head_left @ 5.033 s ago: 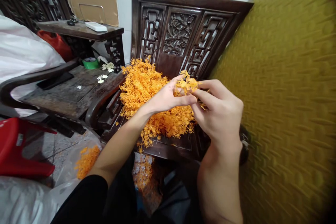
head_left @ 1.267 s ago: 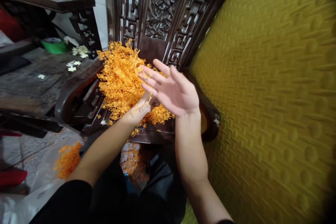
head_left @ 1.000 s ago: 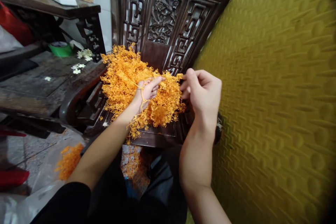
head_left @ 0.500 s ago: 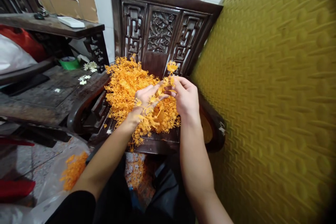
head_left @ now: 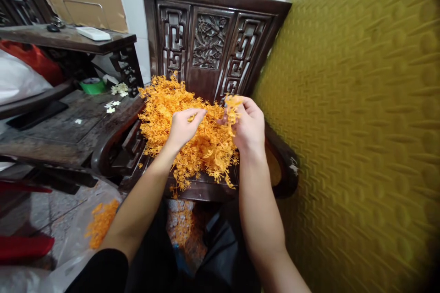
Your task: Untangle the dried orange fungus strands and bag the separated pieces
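Observation:
A large heap of orange plastic flower pieces [head_left: 165, 105], thin-stemmed with spiky heads, lies on a dark carved wooden chair [head_left: 213, 192]. Over the heap's middle, my left hand [head_left: 185, 126] is closed in a pinch, thumb against forefinger; anything between the fingertips is too small or hidden to make out. My right hand [head_left: 252, 123] is above the heap's right side, its fingers closed around a small cluster of orange flower pieces [head_left: 233, 112] that hangs out toward the left. A gap separates the two hands.
A yellow textured foam mat [head_left: 360, 123] stands along the right. To the left, a wooden bench [head_left: 44, 130] bears green tape [head_left: 92, 85] and pale flower pieces [head_left: 119, 89]. A clear plastic bag [head_left: 74, 233] holding orange pieces [head_left: 102, 222] is on the floor.
My hands have moved apart, the left slightly left and the right slightly right. The branching orange piece that hung over my left wrist is gone from there. The cluster stays in my right hand.

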Demonstrator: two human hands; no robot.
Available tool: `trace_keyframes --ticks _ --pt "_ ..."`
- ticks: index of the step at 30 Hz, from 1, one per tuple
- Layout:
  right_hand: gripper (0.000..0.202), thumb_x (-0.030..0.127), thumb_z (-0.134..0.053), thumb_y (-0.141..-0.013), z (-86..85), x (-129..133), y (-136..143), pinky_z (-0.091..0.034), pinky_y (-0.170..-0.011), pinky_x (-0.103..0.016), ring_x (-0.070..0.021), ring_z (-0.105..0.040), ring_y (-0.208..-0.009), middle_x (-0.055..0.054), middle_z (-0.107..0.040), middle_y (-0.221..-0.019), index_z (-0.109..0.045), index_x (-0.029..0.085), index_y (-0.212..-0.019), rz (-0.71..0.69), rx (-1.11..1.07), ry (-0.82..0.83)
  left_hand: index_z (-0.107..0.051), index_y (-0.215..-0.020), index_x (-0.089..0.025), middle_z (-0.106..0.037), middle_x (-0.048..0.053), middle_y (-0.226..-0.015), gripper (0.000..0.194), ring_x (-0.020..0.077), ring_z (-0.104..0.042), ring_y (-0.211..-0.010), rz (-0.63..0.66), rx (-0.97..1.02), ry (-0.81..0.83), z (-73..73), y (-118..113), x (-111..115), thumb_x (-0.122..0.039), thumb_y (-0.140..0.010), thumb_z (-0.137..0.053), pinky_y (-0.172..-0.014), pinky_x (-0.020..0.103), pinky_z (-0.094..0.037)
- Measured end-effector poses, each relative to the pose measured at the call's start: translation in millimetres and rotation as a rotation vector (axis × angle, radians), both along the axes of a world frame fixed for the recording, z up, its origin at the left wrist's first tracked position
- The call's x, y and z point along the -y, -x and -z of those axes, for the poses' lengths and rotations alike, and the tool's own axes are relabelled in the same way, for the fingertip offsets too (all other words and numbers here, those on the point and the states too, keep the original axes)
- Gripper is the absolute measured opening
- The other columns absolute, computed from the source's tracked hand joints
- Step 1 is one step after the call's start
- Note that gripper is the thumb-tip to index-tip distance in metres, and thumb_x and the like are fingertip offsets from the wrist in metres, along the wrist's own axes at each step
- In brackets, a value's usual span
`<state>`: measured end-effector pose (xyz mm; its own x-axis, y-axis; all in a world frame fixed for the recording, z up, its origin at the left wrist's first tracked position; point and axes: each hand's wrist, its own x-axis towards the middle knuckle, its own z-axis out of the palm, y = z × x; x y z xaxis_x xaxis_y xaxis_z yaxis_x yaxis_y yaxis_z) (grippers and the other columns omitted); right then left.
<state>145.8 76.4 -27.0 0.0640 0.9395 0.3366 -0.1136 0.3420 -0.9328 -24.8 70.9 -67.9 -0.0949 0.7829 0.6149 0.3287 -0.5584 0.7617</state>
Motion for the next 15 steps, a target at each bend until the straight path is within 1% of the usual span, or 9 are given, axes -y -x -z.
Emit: trace_keyframes --ticks 1,3,4,5,7,9,11,13,15 --pt "0.035 0.059 -0.068 -0.088 0.1 1 -1 -0.049 -0.057 -0.031 -0.0144 -0.058 -0.065 -0.001 -0.062 -0.080 -0.060 0.026 -0.097 0.001 0.013 -0.004 -0.083 -0.088 -0.020 -0.074 0.003 -0.076 0.036 0.0154 -0.066 -0.070 0.042 0.072 0.057 -3.1 0 1 -0.048 -0.099 -0.063 -0.073 0.030 -0.049" --pt "0.035 0.058 -0.072 -0.087 0.5 3 -1 -0.043 -0.052 -0.029 -0.0123 -0.050 -0.061 0.000 -0.059 -0.077 -0.064 0.024 -0.095 0.008 0.060 -0.022 -0.080 -0.081 -0.019 -0.054 -0.002 -0.056 0.048 0.0103 -0.047 -0.051 0.150 0.224 0.168 -9.5 0 4 -0.059 -0.099 -0.059 -0.056 0.027 -0.036" --pt "0.035 0.057 -0.073 -0.087 0.6 4 -1 -0.039 -0.050 -0.028 -0.0118 -0.047 -0.059 0.000 -0.058 -0.075 -0.065 0.024 -0.094 0.013 0.096 -0.037 -0.078 -0.078 -0.019 -0.044 -0.005 -0.052 0.053 0.0086 -0.037 -0.046 0.206 0.291 0.219 -12.7 -1 6 -0.065 -0.097 -0.059 -0.051 0.027 -0.029" --pt "0.035 0.057 -0.073 -0.088 0.8 5 -1 -0.037 -0.049 -0.028 -0.0116 -0.045 -0.059 0.001 -0.057 -0.074 -0.066 0.023 -0.094 0.020 0.138 -0.057 -0.076 -0.076 -0.018 -0.037 -0.006 -0.051 0.057 0.0073 -0.030 -0.044 0.254 0.343 0.266 -15.8 0 8 -0.070 -0.094 -0.060 -0.049 0.027 -0.022" --pt "0.033 0.055 -0.071 -0.091 1.1 6 -1 -0.036 -0.053 -0.028 -0.0121 -0.046 -0.061 0.001 -0.058 -0.075 -0.067 0.023 -0.095 0.033 0.223 -0.120 -0.075 -0.074 -0.018 -0.031 -0.008 -0.050 0.062 0.0062 -0.024 -0.042 0.321 0.371 0.360 -22.0 1 13 -0.076 -0.089 -0.062 -0.048 0.027 -0.016" --pt "0.028 0.051 -0.070 -0.093 1.0 6 -1 -0.039 -0.060 -0.030 -0.0127 -0.049 -0.067 0.000 -0.061 -0.081 -0.066 0.023 -0.096 0.033 0.291 -0.200 -0.076 -0.075 -0.017 -0.034 -0.007 -0.049 0.059 0.0064 -0.026 -0.042 0.360 0.263 0.434 -27.9 5 19 -0.074 -0.087 -0.067 -0.048 0.027 -0.018" --pt "0.025 0.047 -0.071 -0.094 -0.2 7 -1 -0.041 -0.067 -0.031 -0.0130 -0.051 -0.072 0.000 -0.062 -0.085 -0.064 0.023 -0.095 0.035 0.336 -0.259 -0.079 -0.078 -0.017 -0.044 -0.005 -0.050 0.046 0.0077 -0.034 -0.046 0.367 0.079 0.460 -33.1 9 24 -0.063 -0.085 -0.076 -0.051 0.026 -0.026" --pt "0.025 0.044 -0.073 -0.093 -2.6 9 -3 -0.042 -0.072 -0.031 -0.0131 -0.053 -0.075 0.000 -0.062 -0.086 -0.061 0.022 -0.091 0.023 0.371 -0.297 -0.081 -0.083 -0.017 -0.061 -0.002 -0.059 0.033 0.0101 -0.048 -0.054 0.347 -0.077 0.427 -36.5 13 26 -0.050 -0.084 -0.081 -0.058 0.027 -0.037" --pt "0.027 0.043 -0.077 -0.090 -5.7 12 -6 -0.043 -0.072 -0.030 -0.0132 -0.054 -0.075 0.001 -0.062 -0.083 -0.060 0.021 -0.087 -0.048 0.422 -0.304 -0.082 -0.088 -0.017 -0.074 0.002 -0.077 0.024 0.0141 -0.062 -0.068 0.307 -0.174 0.327 -36.6 18 26 -0.041 -0.086 -0.081 -0.070 0.028 -0.046"
